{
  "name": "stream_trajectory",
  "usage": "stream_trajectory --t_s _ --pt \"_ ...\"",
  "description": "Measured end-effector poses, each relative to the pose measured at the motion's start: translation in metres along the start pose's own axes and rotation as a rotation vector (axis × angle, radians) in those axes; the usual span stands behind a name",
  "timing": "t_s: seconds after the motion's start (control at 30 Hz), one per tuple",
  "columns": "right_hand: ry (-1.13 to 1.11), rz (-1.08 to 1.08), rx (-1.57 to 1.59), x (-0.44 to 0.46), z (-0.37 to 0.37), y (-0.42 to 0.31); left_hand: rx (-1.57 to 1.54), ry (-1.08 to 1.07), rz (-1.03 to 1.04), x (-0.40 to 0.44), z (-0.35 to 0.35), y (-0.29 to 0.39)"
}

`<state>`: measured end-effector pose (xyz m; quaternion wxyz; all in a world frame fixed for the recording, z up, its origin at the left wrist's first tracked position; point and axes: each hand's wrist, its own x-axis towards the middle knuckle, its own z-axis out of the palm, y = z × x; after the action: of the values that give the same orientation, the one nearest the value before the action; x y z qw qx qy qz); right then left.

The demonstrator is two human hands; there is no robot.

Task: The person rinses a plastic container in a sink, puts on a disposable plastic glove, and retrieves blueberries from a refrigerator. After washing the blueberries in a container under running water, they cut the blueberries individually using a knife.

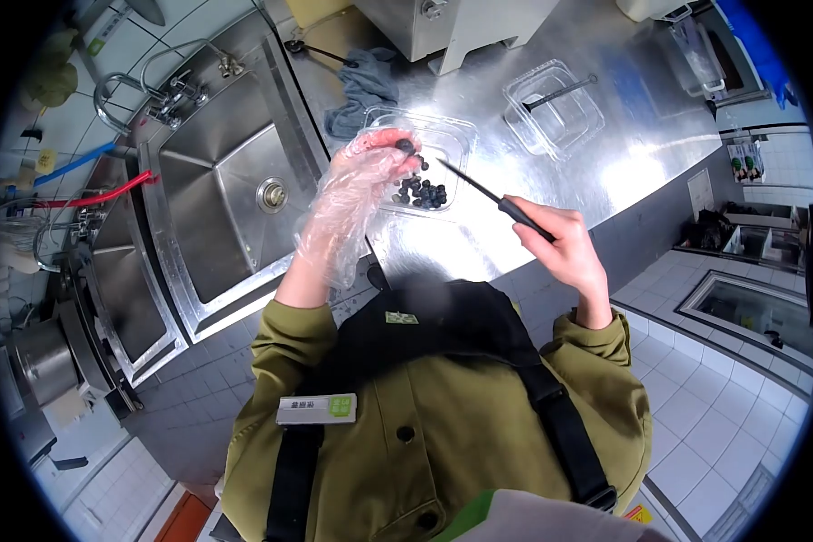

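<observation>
My left hand [370, 163], in a clear plastic glove, is closed in a pinch on a dark blueberry [405, 145] above a clear plastic container [456, 149]. Several dark blueberries [425, 193] lie in the lower part of that container. Bare and wrapped round a black handle, my right hand [565, 242] holds a knife [492, 197]. The narrow dark blade points up and left over the container's right side, close to the fruit but apart from my left hand.
A second clear container [569, 117] with a dark utensil [560, 93] across it stands at the back right. A grey-blue cloth [366, 90] lies behind the first container. Left of the counter [506, 172] is a steel sink [230, 212] with a faucet [167, 99].
</observation>
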<state>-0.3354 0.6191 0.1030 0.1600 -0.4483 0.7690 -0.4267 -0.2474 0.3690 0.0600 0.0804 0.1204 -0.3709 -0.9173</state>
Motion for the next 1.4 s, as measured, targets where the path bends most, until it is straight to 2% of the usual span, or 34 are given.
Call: stream_trajectory --t_s 0.13,0.23,0.37,0.73,0.87,1.03,1.13,1.23,1.4 --pt "0.087 -0.06 -0.018 0.009 0.017 -0.008 -0.062 0.017 0.063 -0.003 0.01 -0.007" --pt "0.083 -0.082 -0.071 0.015 0.024 -0.008 -0.015 0.073 0.069 -0.002 0.016 -0.01" --pt "0.172 -0.131 -0.137 0.016 0.03 -0.007 -0.106 0.065 0.049 -0.003 0.015 -0.01" --pt "0.166 -0.162 -0.295 0.02 0.035 -0.006 -0.174 0.048 0.062 0.001 0.01 -0.013" --pt "0.188 -0.197 -0.305 0.029 0.044 -0.002 -0.139 0.027 -0.006 0.002 0.011 -0.017" --pt "0.234 -0.123 -0.409 0.043 0.067 0.008 -0.255 0.053 -0.078 0.011 0.002 -0.027" --pt "0.248 -0.085 -0.405 0.049 0.076 0.017 -0.234 0.055 -0.028 0.018 0.002 -0.038" --pt "0.221 -0.036 -0.269 0.047 0.083 0.025 -0.147 0.169 0.08 0.022 0.003 -0.05" --pt "0.062 0.083 -0.345 0.035 0.065 0.031 0.002 0.378 0.181 0.041 -0.016 -0.059"
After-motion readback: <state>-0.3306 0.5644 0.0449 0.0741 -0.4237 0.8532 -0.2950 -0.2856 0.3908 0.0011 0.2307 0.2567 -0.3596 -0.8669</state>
